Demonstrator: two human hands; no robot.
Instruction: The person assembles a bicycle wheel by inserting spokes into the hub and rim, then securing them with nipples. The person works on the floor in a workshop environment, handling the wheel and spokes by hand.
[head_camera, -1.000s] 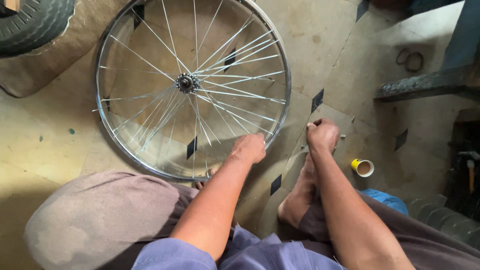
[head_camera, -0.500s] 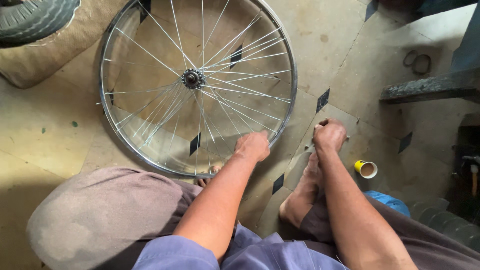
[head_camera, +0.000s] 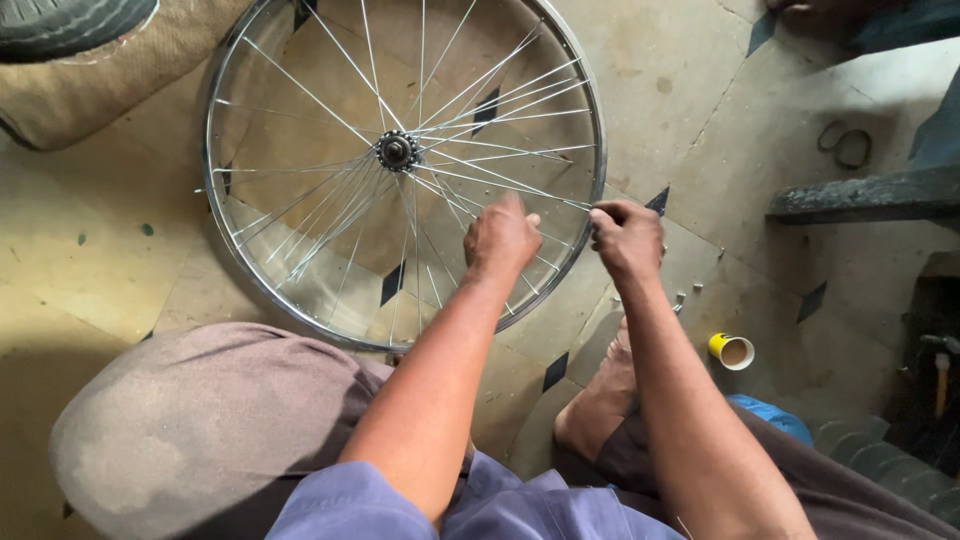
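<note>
Two Hands at the Rim of a Spoked Wheel

Two bare hands worked at the near right edge of a bicycle wheel (head_camera: 400, 165) that lay flat on the tiled floor (head_camera: 680, 90). The left hand (head_camera: 500, 238) hung over the spokes just inside the rim, fingers curled together; whether it gripped a spoke could not be told. The right hand (head_camera: 627, 238) sat at the rim itself, thumb and fingers pinched shut on the outer end of a thin spoke (head_camera: 520, 185) that ran back toward the hub (head_camera: 397, 151). The person sat on the floor, one knee (head_camera: 200, 430) raised at the left and a bare foot (head_camera: 600, 395) tucked under the right forearm. Near that foot stood a small yellow cup (head_camera: 733, 351). A tyre (head_camera: 60, 25) rested on a brown mat (head_camera: 110, 90) beyond the wheel.
</note>
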